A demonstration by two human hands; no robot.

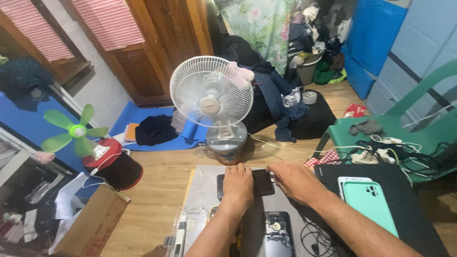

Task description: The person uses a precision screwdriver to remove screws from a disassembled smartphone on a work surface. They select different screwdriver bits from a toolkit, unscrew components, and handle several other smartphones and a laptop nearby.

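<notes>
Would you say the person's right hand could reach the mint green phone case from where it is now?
Probably yes. The right hand rests at the edge of the dark phone, and the mint green phone case lies face-up just beside that forearm on the black mat, with nothing between them.

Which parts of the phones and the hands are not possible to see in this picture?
- Black phone, head view: its middle is hidden under the left hand.
- Right hand: the fingertips are blurred at the phone's edge, so the grip is unclear.
- Opened phone: cut off by the bottom edge.
- Mint green phone case: it covers the white phone beneath.
</notes>
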